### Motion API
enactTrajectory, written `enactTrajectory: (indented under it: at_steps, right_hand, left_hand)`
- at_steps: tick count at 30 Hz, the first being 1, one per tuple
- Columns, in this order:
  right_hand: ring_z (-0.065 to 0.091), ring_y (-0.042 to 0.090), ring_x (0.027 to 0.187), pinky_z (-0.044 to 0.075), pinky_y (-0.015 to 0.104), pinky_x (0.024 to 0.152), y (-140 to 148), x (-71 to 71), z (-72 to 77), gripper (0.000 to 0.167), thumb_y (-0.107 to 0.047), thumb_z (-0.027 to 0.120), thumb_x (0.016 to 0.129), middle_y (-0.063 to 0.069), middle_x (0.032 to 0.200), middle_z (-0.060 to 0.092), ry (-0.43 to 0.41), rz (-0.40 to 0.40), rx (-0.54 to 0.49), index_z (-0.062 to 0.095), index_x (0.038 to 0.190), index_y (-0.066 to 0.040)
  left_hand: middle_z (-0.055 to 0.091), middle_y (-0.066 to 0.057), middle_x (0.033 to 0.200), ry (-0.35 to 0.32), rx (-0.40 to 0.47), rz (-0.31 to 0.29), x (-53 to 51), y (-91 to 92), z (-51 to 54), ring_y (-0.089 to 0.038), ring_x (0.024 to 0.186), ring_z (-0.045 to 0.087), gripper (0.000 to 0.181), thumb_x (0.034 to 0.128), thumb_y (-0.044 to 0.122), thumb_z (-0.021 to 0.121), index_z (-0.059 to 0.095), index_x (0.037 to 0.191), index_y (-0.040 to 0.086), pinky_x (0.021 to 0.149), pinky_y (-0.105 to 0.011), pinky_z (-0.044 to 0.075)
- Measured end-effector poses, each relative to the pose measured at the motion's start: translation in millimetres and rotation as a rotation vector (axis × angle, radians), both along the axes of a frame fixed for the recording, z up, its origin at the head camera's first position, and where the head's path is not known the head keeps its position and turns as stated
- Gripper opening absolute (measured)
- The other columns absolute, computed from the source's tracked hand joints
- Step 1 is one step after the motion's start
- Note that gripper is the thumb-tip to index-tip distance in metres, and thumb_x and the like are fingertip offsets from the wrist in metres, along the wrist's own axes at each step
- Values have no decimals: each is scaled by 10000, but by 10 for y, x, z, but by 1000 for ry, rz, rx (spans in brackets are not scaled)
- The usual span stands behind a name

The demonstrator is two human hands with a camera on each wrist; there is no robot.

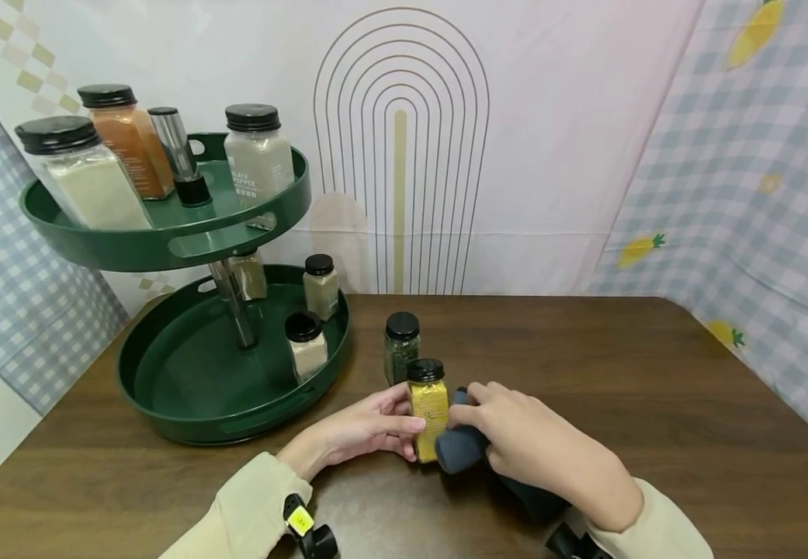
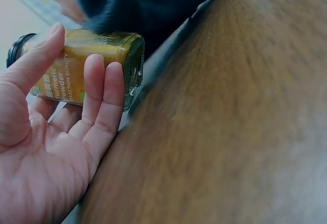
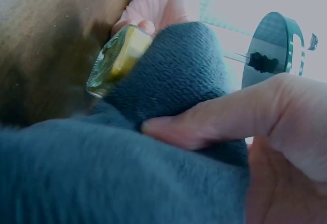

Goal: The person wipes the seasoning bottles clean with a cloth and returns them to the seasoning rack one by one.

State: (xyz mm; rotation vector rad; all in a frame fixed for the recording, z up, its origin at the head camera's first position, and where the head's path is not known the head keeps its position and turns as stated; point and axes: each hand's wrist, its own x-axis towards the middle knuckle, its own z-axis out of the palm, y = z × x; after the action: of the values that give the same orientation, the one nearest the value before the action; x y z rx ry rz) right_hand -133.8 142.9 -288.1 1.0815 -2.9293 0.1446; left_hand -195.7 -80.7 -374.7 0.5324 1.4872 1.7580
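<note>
While the left hand (image 1: 373, 425) grips the yellow jar (image 1: 431, 418), the right hand (image 1: 524, 428) pinches a cloth (image 1: 461, 449) beside it.

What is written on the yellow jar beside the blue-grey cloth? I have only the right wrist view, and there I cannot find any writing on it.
Observer: The left wrist view shows the English words "Turmeric Powder" on the yellow jar.
Operator: Thank you. Which colour does its lid have, please? I cannot see this part.
Observer: It is black, as the head view shows.
Operator: And does another jar stand close to it?
Observer: Yes. In the head view, a jar with dark green contents stands just behind it, a little to the left.
</note>
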Motion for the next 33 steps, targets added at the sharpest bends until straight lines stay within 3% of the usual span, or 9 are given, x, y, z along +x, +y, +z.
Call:
enactTrajectory:
  at_steps: [6, 11, 14, 17, 22, 26, 33]
  right_hand:
    - [558, 185, 813, 465, 342, 621, -2, -8, -60, 421, 108, 642, 698, -36, 854, 553, -78, 9, 31, 689, 914, -250]
    - [561, 189, 802, 464, 348, 618, 34, -8, -56, 381, 89, 650, 689, -30, 844, 552, -89, -11, 49, 695, 890, -232]
    - [548, 186, 781, 439, 341, 583, 66, -6, 29, 390, 60, 645, 692, -21, 850, 534, -32, -59, 47, 677, 958, -223]
    - [509, 154, 740, 408, 297, 550, 82, 13, 131, 396, 21, 653, 711, -16, 858, 512, 90, -107, 11, 658, 1030, -213]
    - [489, 101, 732, 424, 250, 555, 46, 44, 184, 417, 4, 679, 711, -23, 896, 523, 288, -132, -174, 650, 1075, -197]
    - [528, 92, 758, 467, 267, 588, -1, 46, 151, 435, 1, 692, 709, -26, 919, 529, 306, -116, -240, 636, 1102, -177]
    - [512, 98, 747, 467, 257, 620, -26, 0, 39, 369, 9, 677, 736, -21, 887, 499, 330, -15, -212, 608, 1057, -159]
  left_hand:
    - [509, -108, 1256, -4, 0, -6, -5, 2, 2, -157, 752, 584, 614, 905, 195, 597, 271, 1415, 93, 757, -304, 522]
    - [520, -103, 1250, 0, 3, -11, -3, 0, 2, -153, 746, 592, 589, 912, 190, 586, 280, 1407, 99, 773, -314, 524]
    - [533, -96, 1232, 1, 14, -12, 1, 3, 5, -154, 739, 599, 567, 910, 167, 582, 294, 1394, 101, 773, -321, 527]
    - [544, -85, 1208, 1, 33, -15, 6, 3, 4, -162, 738, 601, 565, 895, 145, 593, 309, 1381, 95, 761, -324, 530]
    - [555, -72, 1182, 7, 41, -30, -1, -6, -2, -173, 764, 594, 568, 863, 111, 603, 337, 1365, 84, 750, -327, 529]
    - [556, -61, 1129, 7, 29, -27, -1, -13, -1, -170, 768, 585, 523, 839, 94, 602, 379, 1311, 62, 744, -314, 525]
    - [551, -64, 1076, 2, 33, -2, 13, -11, 11, -159, 764, 575, 447, 822, 81, 577, 397, 1229, 42, 729, -288, 518]
